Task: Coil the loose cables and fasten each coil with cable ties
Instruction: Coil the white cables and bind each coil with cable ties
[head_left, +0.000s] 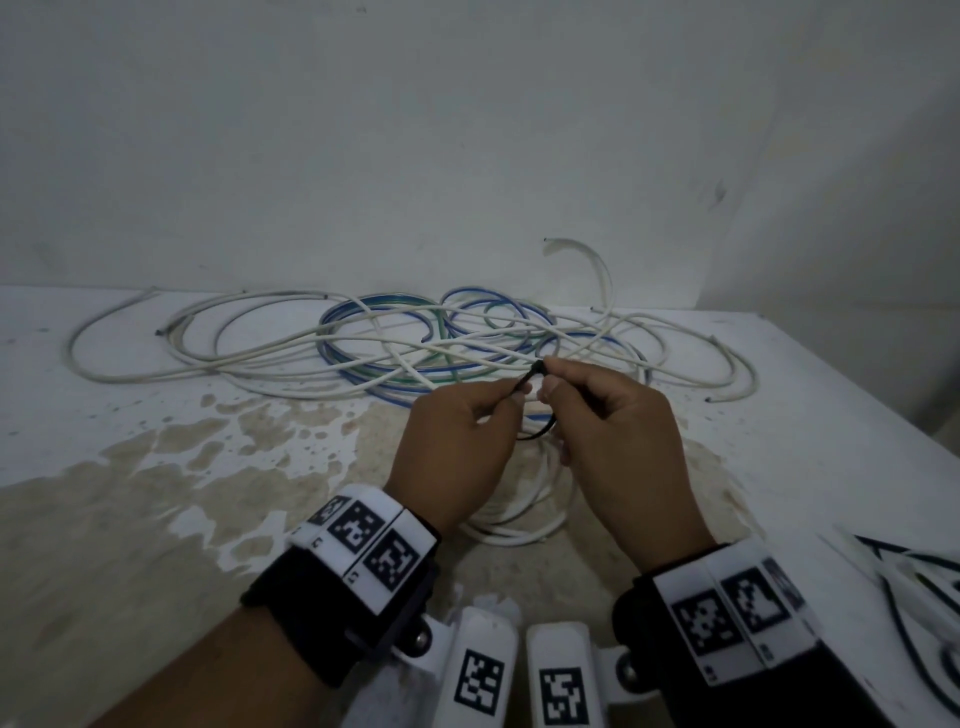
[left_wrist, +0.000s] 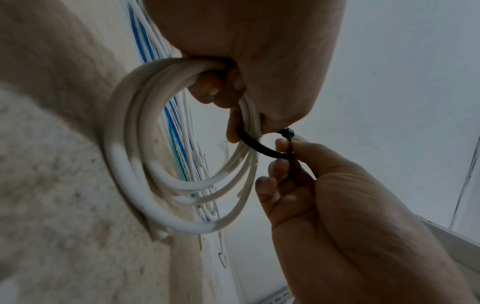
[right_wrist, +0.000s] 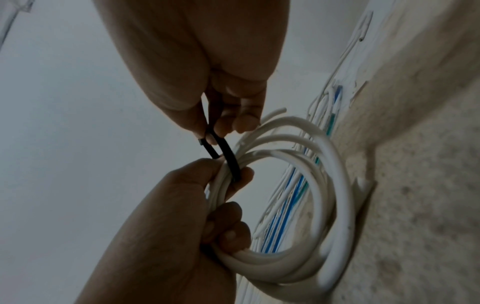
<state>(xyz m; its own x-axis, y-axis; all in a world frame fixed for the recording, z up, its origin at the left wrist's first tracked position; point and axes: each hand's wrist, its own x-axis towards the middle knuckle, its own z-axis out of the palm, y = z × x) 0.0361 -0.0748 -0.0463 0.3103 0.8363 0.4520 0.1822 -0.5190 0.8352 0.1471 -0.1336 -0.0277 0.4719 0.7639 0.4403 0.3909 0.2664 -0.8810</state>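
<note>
A coil of white cable (left_wrist: 124, 164) stands on edge on the stained table, and my left hand (left_wrist: 228, 102) grips it at the top with fingers curled round the strands. A black cable tie (left_wrist: 259, 148) loops round the coil's strands beside those fingers. My right hand (right_wrist: 215, 131) pinches the tie (right_wrist: 230, 158) near its head between thumb and fingertips. In the head view both hands meet at the middle, left hand (head_left: 511, 402) and right hand (head_left: 548, 382) on the tie (head_left: 527, 387), with the coil (head_left: 519, 525) mostly hidden under them.
A tangle of loose white, blue and green cables (head_left: 415, 338) spreads along the back of the table (head_left: 156, 493) against the wall. White and black strips (head_left: 909, 571) lie at the front right. The table's right edge (head_left: 883, 410) runs diagonally.
</note>
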